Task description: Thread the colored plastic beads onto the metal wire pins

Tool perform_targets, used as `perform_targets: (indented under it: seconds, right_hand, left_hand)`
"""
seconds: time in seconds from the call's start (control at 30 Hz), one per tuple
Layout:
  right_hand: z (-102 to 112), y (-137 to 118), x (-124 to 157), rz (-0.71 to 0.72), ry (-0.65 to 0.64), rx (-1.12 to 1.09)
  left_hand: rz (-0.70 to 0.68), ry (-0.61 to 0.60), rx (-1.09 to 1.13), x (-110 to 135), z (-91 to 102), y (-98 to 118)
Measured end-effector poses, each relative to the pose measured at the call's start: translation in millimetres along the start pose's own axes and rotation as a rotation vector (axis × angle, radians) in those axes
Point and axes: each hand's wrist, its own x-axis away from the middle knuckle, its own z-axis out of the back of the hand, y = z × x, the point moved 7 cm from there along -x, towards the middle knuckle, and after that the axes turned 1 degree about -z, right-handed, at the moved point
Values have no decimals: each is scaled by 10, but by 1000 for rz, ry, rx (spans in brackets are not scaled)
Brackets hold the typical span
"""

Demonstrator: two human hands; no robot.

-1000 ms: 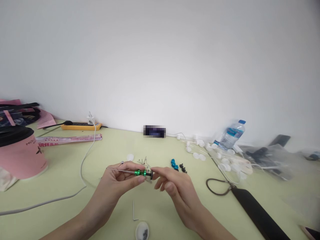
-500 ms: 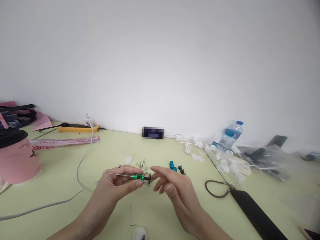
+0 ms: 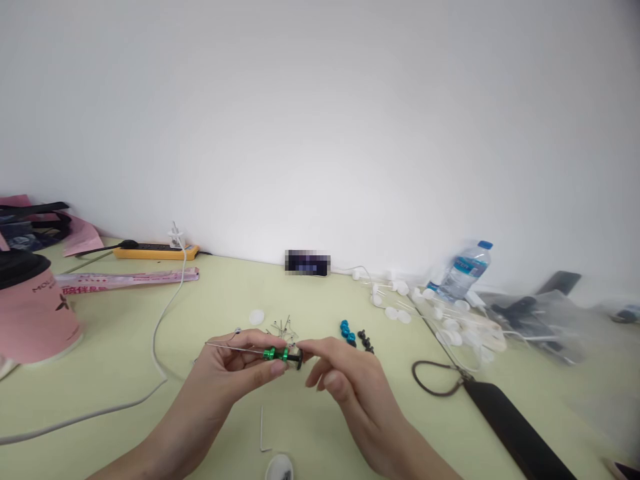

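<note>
Between the thumb and fingers of my left hand [image 3: 220, 380] is a small green metal piece [image 3: 270, 354], lying roughly level. A thin metal rod [image 3: 233, 347] extends from it to the left, and a short black shaft with a disc end [image 3: 299, 360] points right. My right hand [image 3: 357, 383] has its fingers loosely bent and apart, the index fingertip at the disc's upper edge. Just beyond the hands lie several thin metal pins [image 3: 284, 328]. Small blue metal parts [image 3: 345, 331] and black parts [image 3: 367, 341] sit past my right hand.
An L-shaped hex key [image 3: 262, 430] and a white round object [image 3: 280, 468] lie nearer me. To the left stand a pink cup [image 3: 37, 317] and a white cable [image 3: 159, 333]. A bottle [image 3: 465, 272], white caps [image 3: 397, 314] and a black strap-looped case [image 3: 510, 420] are on the right.
My right index finger has come slightly left, onto the edge of the black disc. The left hand's hold on the green piece is the same; the view has shifted a little.
</note>
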Motion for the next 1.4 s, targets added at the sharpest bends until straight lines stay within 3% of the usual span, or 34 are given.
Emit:
perform_targets:
  seconds: [0.5,0.7,1.4]
  right_hand:
    - [-29,9,5,-25,56,-75]
    - [-37,51,-17,-116,48,-282]
    - [-69,60,-23,-110,35,-303]
  left_hand:
    - [-56,-66,7,-22,-21,35]
    - [-61,-128,22,-6,-81,69]
    - [-139,-40,59,28,2,186]
